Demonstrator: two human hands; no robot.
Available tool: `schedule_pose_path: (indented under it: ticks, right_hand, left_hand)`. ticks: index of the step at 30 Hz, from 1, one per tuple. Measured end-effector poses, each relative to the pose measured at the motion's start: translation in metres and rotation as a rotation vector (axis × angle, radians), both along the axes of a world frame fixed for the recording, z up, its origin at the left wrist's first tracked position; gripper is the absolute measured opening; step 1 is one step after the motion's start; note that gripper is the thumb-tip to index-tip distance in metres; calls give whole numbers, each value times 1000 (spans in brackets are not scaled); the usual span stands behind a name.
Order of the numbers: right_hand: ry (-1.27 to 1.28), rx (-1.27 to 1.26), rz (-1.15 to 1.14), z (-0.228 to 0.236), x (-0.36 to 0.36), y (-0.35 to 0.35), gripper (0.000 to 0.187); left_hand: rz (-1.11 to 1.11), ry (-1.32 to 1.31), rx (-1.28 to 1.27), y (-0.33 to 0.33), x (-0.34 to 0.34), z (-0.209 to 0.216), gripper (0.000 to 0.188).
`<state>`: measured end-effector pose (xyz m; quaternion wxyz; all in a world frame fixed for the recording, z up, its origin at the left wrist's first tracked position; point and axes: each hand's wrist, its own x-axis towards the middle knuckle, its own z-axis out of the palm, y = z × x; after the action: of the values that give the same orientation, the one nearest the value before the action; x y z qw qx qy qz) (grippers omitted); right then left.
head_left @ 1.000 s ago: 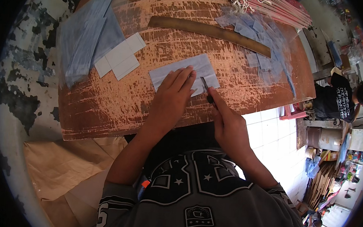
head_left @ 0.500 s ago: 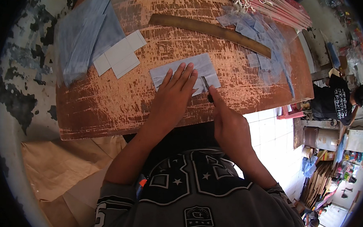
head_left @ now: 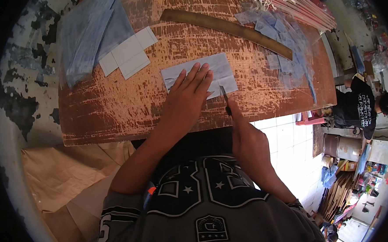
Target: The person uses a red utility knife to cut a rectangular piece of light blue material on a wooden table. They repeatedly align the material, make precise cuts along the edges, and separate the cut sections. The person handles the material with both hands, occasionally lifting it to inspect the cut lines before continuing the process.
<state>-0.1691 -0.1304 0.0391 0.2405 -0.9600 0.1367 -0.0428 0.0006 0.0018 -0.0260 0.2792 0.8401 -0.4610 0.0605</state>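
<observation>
Pale sheet (head_left: 219, 63) lies near the front edge of the tabletop (head_left: 102, 109), apparently for easy reach; the left hand (head_left: 189, 89) rests flat on it, seemingly steadying it; the right hand (head_left: 249, 140) grips a slim knife (head_left: 224, 96), blade tip over the sheet, perhaps for control.

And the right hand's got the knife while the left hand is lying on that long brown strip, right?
Not quite: the left hand lies on the pale sheet, not on the long brown strip, as the head view shows. The right hand does have the knife.
</observation>
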Motion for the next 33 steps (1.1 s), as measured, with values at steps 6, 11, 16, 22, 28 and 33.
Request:
schedule_pose_path:
  ticks: [6,11,16,22,28,33]
  right_hand:
    - [132,17,-25,11,-13,4,73]
    - [132,70,-41,13,-21,5,67]
    - [100,102,-8,27,-20,-8,68]
    - [14,107,-37,21,4,-14,58]
    - [-50,128,1,6,20,-14,60]
    - [18,142,-23,10,21,-12,57]
  left_hand:
    - [-1,0,11,1,-1,2,48]
    - [-1,-7,26,0,1,-2,49]
    - [0,-12,31,0,1,0,48]
    - [10,-22,38,0,1,-2,48]
    - [7,-19,30,0,1,0,47]
    - [14,-19,41,0,0,0,46]
